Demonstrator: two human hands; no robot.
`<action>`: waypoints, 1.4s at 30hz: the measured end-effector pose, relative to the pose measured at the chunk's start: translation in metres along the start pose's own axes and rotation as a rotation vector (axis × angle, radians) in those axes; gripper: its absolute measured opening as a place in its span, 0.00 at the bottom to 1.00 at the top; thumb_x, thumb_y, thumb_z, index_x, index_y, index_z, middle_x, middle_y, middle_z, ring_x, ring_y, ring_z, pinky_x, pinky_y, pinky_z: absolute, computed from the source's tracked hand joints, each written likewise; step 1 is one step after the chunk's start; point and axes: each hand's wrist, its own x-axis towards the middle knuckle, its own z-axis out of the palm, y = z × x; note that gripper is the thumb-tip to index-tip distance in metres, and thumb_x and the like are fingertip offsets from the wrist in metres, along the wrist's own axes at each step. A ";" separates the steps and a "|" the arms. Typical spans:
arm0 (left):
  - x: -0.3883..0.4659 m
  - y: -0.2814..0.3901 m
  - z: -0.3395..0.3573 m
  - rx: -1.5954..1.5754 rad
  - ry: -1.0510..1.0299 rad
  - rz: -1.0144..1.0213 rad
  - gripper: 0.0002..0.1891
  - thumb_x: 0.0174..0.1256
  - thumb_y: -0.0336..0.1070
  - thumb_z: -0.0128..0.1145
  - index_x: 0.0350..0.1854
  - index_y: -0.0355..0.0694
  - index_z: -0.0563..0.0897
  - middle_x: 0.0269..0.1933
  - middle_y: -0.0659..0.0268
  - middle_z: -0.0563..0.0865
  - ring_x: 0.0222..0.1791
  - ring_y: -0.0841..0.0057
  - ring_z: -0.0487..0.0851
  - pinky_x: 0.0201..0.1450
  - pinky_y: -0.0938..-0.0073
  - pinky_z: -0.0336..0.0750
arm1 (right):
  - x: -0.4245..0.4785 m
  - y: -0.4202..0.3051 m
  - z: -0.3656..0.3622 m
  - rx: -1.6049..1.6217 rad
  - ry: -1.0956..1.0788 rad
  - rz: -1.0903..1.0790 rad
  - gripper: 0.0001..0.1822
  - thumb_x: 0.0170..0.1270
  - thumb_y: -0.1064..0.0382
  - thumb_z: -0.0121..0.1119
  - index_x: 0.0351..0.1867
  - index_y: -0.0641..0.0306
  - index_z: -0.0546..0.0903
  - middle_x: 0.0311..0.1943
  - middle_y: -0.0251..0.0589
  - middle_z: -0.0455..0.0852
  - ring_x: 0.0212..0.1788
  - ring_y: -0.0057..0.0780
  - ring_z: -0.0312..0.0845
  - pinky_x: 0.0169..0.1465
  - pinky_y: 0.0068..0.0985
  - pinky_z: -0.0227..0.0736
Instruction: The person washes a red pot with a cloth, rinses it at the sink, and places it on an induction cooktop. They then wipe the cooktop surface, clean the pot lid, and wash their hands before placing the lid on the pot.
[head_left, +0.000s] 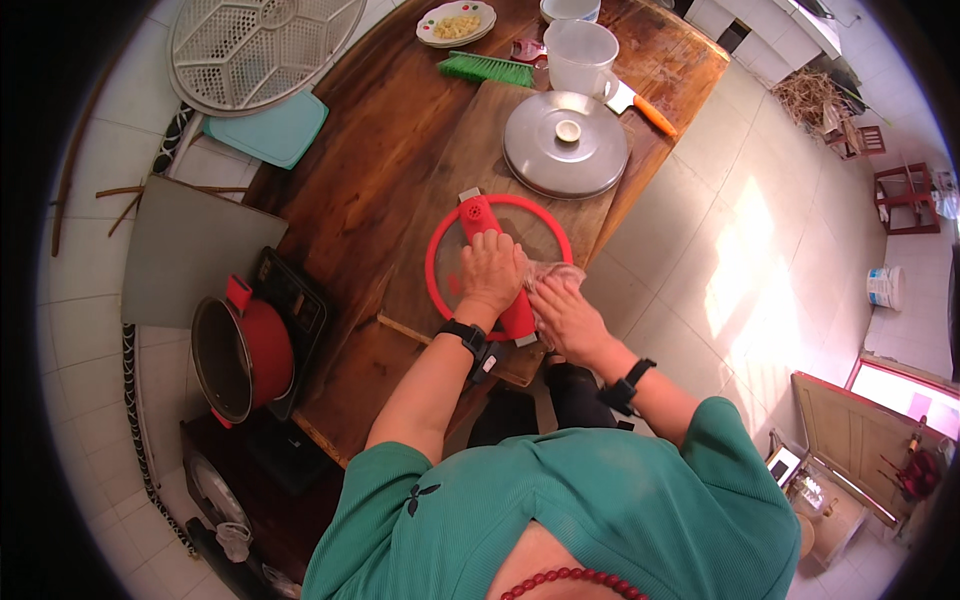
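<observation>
A round glass pot lid with a red rim (564, 234) lies on a wooden cutting board (465, 150). My left hand (491, 271) is closed around the red handle bar that crosses the lid. My right hand (568, 315) presses a crumpled pale cloth (556, 274) against the lid's right side, beside the bar. Beyond the lid, a round metal lid with a pale knob (532, 150) rests on the same board.
On the wooden table (360, 165) are an orange-handled knife (655, 115), a plastic measuring jug (581, 56), a green brush (487, 69) and a plate of chopped food (456, 24). A red pot (266, 352) sits tilted by a black cooktop (289, 300) at left.
</observation>
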 end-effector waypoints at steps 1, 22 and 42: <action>-0.001 -0.002 0.001 0.010 0.001 0.001 0.09 0.65 0.43 0.52 0.32 0.43 0.74 0.38 0.60 0.77 0.42 0.60 0.75 0.42 0.57 0.69 | 0.013 0.008 0.002 -0.023 0.007 -0.023 0.29 0.59 0.59 0.59 0.64 0.63 0.73 0.66 0.49 0.71 0.72 0.46 0.60 0.73 0.42 0.52; -0.004 -0.004 0.006 0.045 0.054 -0.024 0.08 0.62 0.43 0.54 0.34 0.45 0.75 0.39 0.65 0.77 0.43 0.64 0.75 0.42 0.61 0.68 | 0.229 0.077 0.008 0.319 -0.218 -0.430 0.27 0.62 0.61 0.64 0.64 0.58 0.74 0.69 0.46 0.68 0.74 0.50 0.54 0.75 0.40 0.52; -0.007 -0.004 0.010 0.051 0.066 -0.031 0.09 0.61 0.43 0.55 0.34 0.44 0.75 0.37 0.62 0.77 0.40 0.62 0.77 0.35 0.57 0.72 | 0.024 -0.025 0.007 0.240 0.034 0.160 0.26 0.64 0.68 0.53 0.65 0.65 0.71 0.66 0.51 0.69 0.74 0.53 0.52 0.75 0.46 0.47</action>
